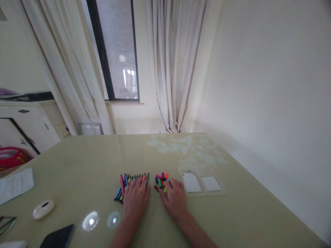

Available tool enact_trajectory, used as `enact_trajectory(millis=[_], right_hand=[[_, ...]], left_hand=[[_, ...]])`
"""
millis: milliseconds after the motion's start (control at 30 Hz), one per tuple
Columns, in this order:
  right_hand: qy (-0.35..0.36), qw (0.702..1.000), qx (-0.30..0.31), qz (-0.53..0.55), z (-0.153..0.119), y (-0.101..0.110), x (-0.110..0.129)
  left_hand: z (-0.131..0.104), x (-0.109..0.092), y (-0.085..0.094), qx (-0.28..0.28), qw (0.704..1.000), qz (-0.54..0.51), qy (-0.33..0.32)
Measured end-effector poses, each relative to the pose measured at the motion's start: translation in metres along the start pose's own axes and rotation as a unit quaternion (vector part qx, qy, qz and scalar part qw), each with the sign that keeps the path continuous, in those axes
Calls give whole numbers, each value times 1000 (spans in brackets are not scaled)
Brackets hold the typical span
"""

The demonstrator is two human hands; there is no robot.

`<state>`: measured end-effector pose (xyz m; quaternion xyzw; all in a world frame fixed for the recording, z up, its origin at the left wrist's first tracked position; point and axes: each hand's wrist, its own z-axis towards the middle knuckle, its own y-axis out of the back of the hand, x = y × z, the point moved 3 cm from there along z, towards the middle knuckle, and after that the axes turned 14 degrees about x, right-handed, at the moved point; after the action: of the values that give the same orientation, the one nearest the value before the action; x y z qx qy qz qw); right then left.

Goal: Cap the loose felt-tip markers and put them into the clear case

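At lower centre, the left hand (136,198) lies over uncapped coloured markers (122,185), the right (176,198) touches loose bright caps (159,183), both grips indeterminable; the clear plastic case (203,193) stands open, markers outside.

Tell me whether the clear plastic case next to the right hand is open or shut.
Open: the clear case lies spread flat, its two halves side by side, a white sheet showing in each.
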<state>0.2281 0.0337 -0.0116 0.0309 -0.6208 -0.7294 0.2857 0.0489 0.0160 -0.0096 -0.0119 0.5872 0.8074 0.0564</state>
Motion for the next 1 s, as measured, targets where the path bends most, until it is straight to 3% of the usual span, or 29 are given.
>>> enact_trajectory(millis=[267,433,533,633,700,867,1000], right_hand=[[-1,1000,31,-4,-3,-5,-4],[-3,999,20,31,-4,1,-5],[16,989,7,146,-5,14,-12],[21,952,-5,305,-7,29,-25],[-6,922,-29,387,-10,35,-35],[-50,844,-54,531,-15,38,-47],[-45,819,-58,569,-17,44,-46]], left_hand=[[4,-3,-7,24,1000,1,1],[3,7,12,-1,989,-141,43],[2,17,18,-19,939,-333,82],[2,16,18,-20,863,-498,85],[2,10,17,-18,831,-551,74],[0,-5,16,14,792,-608,54],[-2,-10,20,35,771,-634,58]])
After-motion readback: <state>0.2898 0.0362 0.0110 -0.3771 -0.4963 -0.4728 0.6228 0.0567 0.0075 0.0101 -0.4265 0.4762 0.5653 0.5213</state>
